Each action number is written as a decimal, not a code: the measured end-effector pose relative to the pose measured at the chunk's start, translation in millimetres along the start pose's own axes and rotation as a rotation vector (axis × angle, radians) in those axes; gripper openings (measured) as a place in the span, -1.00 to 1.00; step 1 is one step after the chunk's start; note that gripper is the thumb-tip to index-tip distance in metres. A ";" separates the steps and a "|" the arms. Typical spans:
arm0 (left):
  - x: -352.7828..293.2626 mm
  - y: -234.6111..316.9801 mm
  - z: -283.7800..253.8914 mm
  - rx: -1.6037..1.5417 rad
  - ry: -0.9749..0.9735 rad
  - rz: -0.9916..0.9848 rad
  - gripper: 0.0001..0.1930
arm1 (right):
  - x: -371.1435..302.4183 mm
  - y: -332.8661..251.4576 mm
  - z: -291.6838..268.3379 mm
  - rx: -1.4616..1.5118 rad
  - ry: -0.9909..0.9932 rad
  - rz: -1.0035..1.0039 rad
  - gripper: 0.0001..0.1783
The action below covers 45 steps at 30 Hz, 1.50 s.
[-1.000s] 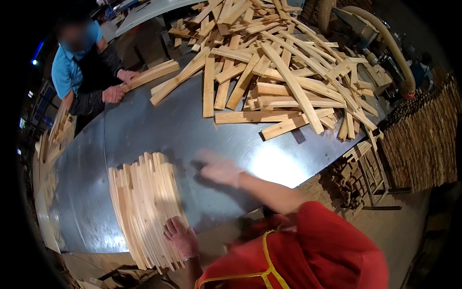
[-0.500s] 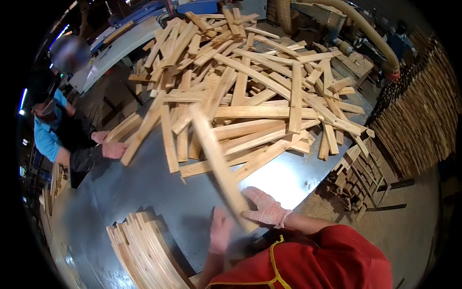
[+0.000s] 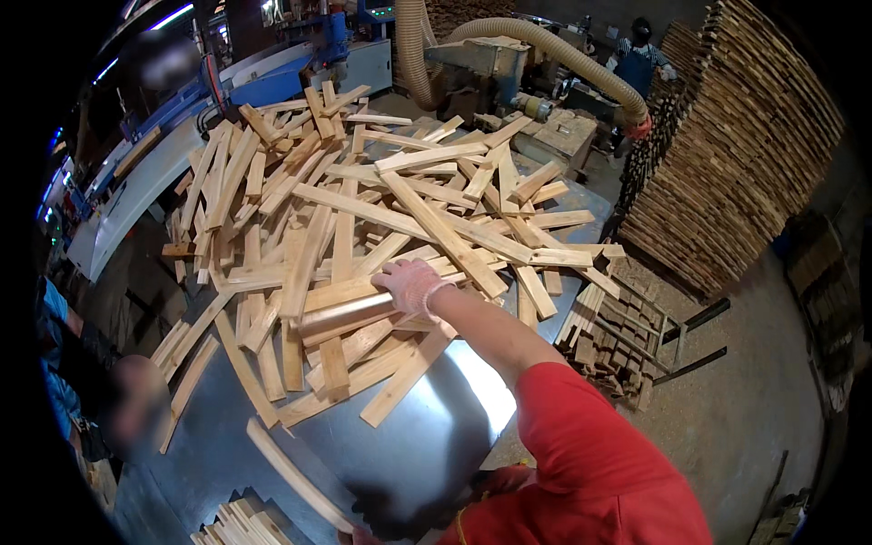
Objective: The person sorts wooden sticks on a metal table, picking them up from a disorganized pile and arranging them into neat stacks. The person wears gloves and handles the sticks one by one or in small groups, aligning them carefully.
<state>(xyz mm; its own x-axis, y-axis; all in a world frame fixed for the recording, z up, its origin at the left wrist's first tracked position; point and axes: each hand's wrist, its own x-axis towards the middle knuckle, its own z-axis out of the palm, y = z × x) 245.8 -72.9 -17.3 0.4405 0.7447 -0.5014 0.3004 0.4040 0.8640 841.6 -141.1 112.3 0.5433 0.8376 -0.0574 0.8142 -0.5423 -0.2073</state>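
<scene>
My right hand point(image 3: 416, 285), in a pale pink work glove, reaches into the near side of a big heap of wooden slats point(image 3: 363, 218). Its fingers are closed over a smooth slat point(image 3: 350, 311) that lies roughly crosswise there. At the lower edge, only a bit of my left hand point(image 3: 361, 537) shows, at the near end of another wooden slat point(image 3: 295, 472) that it holds over the metal table point(image 3: 381, 454). A neat stack of slats point(image 3: 238, 525) stands to the left of that hand, cut off by the lower edge.
A co-worker point(image 3: 68, 363) stands at the left edge beside the table, near loose slats. At right are a rack of short wood pieces point(image 3: 609, 354) and a tall wood stack point(image 3: 727, 154). A ribbed hose point(image 3: 563, 50) runs behind, near another person point(image 3: 636, 64).
My right hand has left the slat it held before me and reached forward to the heap. That slat now extends from my left hand, lower and farther left. The view has shifted.
</scene>
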 end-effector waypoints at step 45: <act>-39.2 -18.7 -103.5 1.548 0.694 0.276 -0.35 | -5.5 -31.5 44.0 -0.238 -0.060 0.145 -0.09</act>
<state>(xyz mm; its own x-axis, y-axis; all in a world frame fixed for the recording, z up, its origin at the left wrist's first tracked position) 135.4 -54.7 -9.1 0.3208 0.9400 0.1160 0.9423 -0.3044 -0.1391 804.0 -125.7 76.2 0.6505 0.7484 -0.1294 0.7577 -0.6512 0.0426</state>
